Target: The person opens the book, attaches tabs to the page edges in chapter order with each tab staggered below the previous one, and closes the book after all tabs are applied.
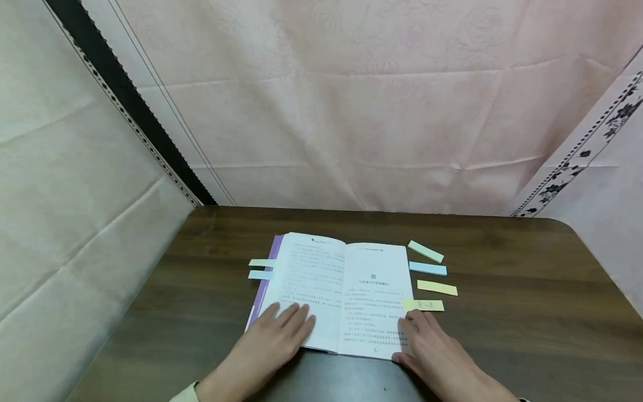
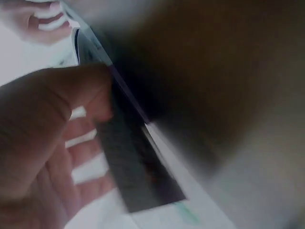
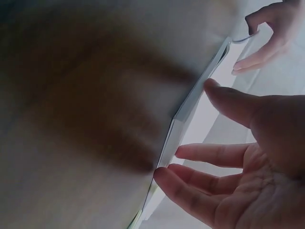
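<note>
An open book (image 1: 377, 318) with printed pages and a purple cover edge (image 1: 278, 245) lies on the table. My left hand (image 1: 278, 340) rests on the lower part of its left page, fingers spread. In the left wrist view, the left thumb (image 2: 95, 86) is beside a dark flap (image 2: 138, 171) at the book's edge. My right hand (image 1: 437, 346) touches the lower right corner, its thumb at the bottom edge. Seen from the right wrist, the fingers (image 3: 186, 188) are extended, tips against the book's side. A yellow tab (image 1: 424, 305) overlaps the right page just above that hand.
Two tabs, pale green (image 1: 262, 262) and light blue (image 1: 260, 274), stick out on the left side. To the right are a green tab (image 1: 426, 251), a blue tab (image 1: 427, 268) and another yellow tab (image 1: 437, 287). Patterned cloth (image 1: 351, 123) hangs behind the brown wooden table (image 1: 502, 268).
</note>
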The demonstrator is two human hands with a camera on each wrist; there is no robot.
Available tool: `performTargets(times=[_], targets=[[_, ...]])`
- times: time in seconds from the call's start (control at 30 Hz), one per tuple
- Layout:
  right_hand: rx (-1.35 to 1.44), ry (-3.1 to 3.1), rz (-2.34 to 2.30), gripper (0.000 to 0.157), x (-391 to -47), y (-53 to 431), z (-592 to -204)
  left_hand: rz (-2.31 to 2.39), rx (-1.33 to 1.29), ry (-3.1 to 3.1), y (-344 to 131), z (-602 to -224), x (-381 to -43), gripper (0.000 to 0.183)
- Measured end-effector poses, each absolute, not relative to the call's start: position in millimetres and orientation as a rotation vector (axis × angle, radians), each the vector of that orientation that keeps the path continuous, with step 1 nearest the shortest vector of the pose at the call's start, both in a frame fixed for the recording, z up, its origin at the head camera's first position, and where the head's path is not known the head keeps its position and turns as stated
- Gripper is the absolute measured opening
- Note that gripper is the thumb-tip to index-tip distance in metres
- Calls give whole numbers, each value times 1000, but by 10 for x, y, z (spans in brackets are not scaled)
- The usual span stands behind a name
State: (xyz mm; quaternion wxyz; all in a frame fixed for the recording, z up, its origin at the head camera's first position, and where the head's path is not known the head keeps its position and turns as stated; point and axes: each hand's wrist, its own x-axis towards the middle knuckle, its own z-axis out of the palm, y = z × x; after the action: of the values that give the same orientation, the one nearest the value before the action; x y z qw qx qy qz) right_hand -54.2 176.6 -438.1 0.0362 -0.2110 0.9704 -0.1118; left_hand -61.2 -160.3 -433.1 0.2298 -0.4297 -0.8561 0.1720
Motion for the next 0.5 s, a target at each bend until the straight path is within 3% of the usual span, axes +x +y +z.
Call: performTargets(times=[0.17,0.3,0.4,0.5], targets=[[-603,2951,-372,45,-543,1730,-4378,-156,-697,-2614,-1747,-4253,-390,86],[-579,2964,-395,40,-538,1731,-4360,-1037,-245,-2705,-1642,-4166,-254,111],[-599,2982,-396,39,-528,1750,-4351,-1724,-39,-2501,-1507,-4165,-246,95],[-640,2988,-411,42,-508,1770,-4363,-2076,-65,-2221,-1367,-4201,-275,77]])
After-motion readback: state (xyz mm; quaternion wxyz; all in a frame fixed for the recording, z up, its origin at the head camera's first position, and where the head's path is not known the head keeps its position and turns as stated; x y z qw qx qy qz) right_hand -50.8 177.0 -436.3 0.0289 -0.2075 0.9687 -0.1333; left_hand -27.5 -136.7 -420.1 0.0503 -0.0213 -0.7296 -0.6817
